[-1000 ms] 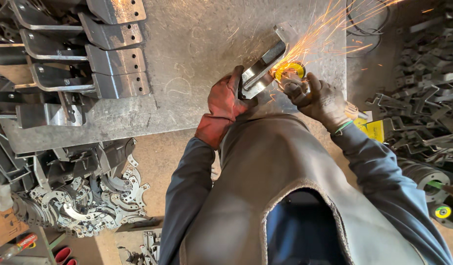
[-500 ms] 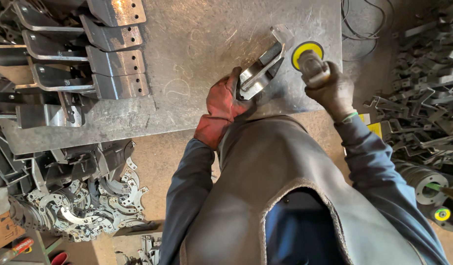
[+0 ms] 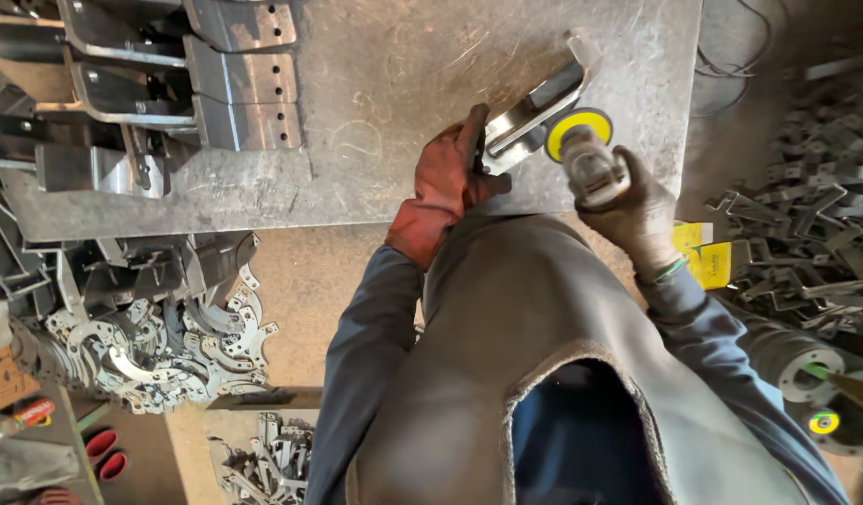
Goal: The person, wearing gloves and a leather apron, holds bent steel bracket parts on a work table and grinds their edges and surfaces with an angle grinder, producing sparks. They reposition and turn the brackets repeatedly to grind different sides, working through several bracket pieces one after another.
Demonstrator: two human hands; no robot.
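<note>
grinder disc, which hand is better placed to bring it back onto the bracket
Right. The right hand already grips the grinder, its disc beside the bracket. The left hand is pinning that bracket to the table.

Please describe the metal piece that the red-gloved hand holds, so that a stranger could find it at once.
Look at the grey steel table, near its front edge. There the left hand in a red glove steadies a bent shiny bracket. Unlike the dark brackets stacked at the far left, it lies alone beside the grinder's yellow disc.

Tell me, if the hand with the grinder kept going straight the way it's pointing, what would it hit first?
Most likely the metal bracket: the right hand aims the grinder up the table, its yellow disc beside the bracket. Depth is hard to judge.
</note>
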